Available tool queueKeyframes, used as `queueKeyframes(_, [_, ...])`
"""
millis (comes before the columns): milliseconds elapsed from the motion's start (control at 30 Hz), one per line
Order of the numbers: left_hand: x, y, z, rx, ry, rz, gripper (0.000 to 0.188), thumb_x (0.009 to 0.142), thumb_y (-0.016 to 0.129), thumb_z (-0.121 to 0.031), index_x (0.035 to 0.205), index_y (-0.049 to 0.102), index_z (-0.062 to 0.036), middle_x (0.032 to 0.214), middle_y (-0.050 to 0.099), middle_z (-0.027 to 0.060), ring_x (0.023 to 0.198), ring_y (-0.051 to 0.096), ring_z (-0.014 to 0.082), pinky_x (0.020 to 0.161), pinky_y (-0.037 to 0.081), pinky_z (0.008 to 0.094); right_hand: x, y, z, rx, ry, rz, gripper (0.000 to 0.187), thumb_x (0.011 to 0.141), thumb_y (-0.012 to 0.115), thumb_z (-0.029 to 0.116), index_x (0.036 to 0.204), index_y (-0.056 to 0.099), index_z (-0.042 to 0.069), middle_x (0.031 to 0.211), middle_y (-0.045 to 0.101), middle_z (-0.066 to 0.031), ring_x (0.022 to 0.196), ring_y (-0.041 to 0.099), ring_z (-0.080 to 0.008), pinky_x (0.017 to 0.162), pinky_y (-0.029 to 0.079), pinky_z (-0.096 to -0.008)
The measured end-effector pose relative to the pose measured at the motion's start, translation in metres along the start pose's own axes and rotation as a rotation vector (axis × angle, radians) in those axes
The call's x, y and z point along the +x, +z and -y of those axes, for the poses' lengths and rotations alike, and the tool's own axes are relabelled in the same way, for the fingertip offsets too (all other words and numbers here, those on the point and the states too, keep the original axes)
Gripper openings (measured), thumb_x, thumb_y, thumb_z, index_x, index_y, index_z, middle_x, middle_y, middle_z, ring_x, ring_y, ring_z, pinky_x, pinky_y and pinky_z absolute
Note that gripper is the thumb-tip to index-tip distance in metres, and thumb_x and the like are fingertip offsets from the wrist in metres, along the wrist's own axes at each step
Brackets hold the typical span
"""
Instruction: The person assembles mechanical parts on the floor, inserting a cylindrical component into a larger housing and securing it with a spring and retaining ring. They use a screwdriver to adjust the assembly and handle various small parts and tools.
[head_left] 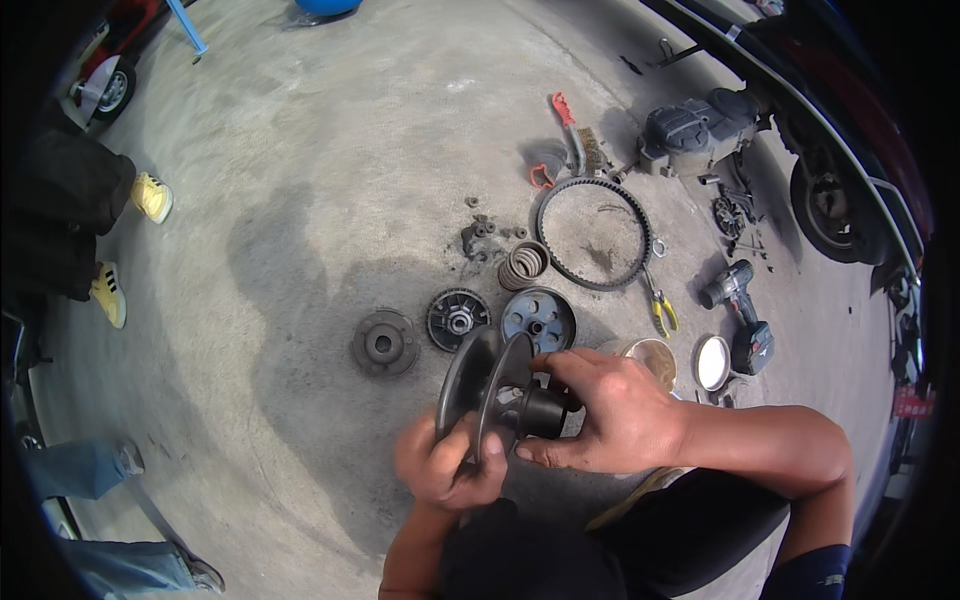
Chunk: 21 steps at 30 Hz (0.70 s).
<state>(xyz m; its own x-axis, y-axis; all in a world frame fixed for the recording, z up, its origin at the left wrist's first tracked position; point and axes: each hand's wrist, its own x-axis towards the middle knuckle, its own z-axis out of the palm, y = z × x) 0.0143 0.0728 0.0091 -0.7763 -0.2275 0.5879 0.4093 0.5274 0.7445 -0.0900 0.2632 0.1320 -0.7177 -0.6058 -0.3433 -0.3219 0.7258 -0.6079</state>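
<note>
Both my hands hold a dark metal two-disc pulley (462, 378) with a hub, tilted on its side above the ground. My left hand (450, 468) is closed on the disc rims, its fingers between and around them. From the right, my right hand (625, 408) grips the hub end, thumb below and fingers above. Just beyond the pulley lie a flat round plate (378, 347), a finned round part (459, 319) and a blue-grey clutch bell (540, 316). A coil spring (524, 266) stands behind the bell.
Farther out are a toothed drive belt (541, 238), a red-handled wire brush (566, 112), yellow-handled pliers (661, 315) and a cordless driver (742, 305). A round tin (654, 361) and its lid (712, 362) sit right. A scooter wheel (828, 208) stands far right; people's shoes (152, 197) show left.
</note>
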Motion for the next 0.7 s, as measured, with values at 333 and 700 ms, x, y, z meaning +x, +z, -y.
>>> queueKeyframes(333, [0.016,-0.011,-0.007,0.082,0.172,0.011,0.03,0.089,0.078,-0.019,0.114,0.067,-0.0047,0.099,0.071,0.0186,0.073,0.075,0.0296,0.056,0.06,0.0376,-0.009,-0.005,0.002,0.069,-0.178,-0.105,0.061,0.08,0.097,0.024,0.13,0.073,0.0,0.102,0.072,-0.0163,0.088,0.073,-0.0317,0.075,0.061,-0.0402])
queueKeyframes(700, [0.014,-0.014,-0.014,0.145,0.094,0.044,0.029,0.095,0.075,-0.03,0.117,0.063,-0.0136,0.104,0.07,0.0194,0.079,0.068,0.0319,0.067,0.058,0.0416,-0.003,-0.006,-0.002,0.006,-0.311,-0.096,0.054,0.085,0.089,0.026,0.132,0.074,0.005,0.094,0.066,-0.0151,0.082,0.069,-0.032,0.069,0.06,-0.0426])
